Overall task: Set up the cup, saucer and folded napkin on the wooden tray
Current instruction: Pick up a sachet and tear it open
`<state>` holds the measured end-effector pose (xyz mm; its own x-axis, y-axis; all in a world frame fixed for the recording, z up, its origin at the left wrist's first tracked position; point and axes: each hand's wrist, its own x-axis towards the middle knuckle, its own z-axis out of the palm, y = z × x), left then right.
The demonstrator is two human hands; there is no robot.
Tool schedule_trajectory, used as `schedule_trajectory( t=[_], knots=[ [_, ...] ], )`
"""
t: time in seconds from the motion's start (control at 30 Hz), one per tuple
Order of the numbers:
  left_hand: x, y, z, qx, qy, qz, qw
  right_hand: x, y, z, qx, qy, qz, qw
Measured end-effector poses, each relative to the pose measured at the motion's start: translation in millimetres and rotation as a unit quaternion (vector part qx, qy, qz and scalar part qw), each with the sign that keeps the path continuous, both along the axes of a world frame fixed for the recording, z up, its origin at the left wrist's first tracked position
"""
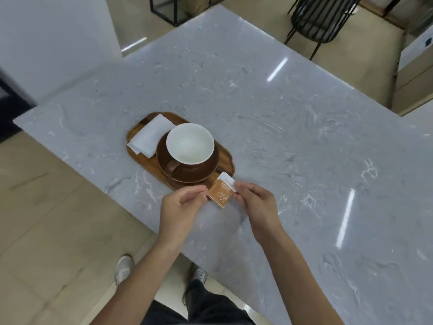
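**Tray set, both hands on a small packet**

Near the counter's front edge, a wooden tray sits on the grey marble countertop. On it: brown saucer w/ a cup on top, brown outside, white inside, nothing in it as far as I can see. Cup handle points toward the person, slightly to their left. Folded white napkin lies on the tray's far-left part, just beside the saucer; its near corner looks tucked at or under the saucer rim, can't tell which.

Just past the tray's near end, both hands meet over the countertop. Left hand has thumb and forefinger pinched narrow on the left edge of a small orange-and-white packet; other fingers curled loosely. Right hand pinches the packet's right side the same way, fingers close together. Packet is tilted, top corner overlapping the tray's near corner in view; whether it touches the tray, can't tell. Print on it is too small to read.

Beyond the counter: a black wire chair on a beige tile floor. Below, the person's dark trousers and pale shoes.
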<state>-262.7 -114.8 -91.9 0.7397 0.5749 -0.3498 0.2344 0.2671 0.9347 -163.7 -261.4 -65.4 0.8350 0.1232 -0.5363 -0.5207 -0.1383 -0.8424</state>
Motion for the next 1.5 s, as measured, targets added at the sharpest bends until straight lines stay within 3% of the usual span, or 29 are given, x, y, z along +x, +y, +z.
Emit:
schedule_trajectory(
  t=[0.2,0.73,0.97,1.2,1.5],
  knots=[
    [6,-15,7,-0.047,-0.004,0.084,0.995,27,11,-7,-0.013,0.019,0.019,1.0],
    [12,-20,16,-0.094,-0.013,0.12,0.988,27,8,-27,0.053,-0.051,0.068,0.995],
    [14,-23,17,-0.119,-0.016,0.15,0.981,20,17,-27,0.061,-0.053,0.041,0.996],
    [12,-23,18,-0.16,-0.01,0.112,0.981,4,12,-24,0.001,-0.092,0.022,0.996],
    [8,-25,12,-0.152,-0.022,0.08,0.985,-9,17,-18,0.06,-0.051,0.033,0.996]
  ],
)
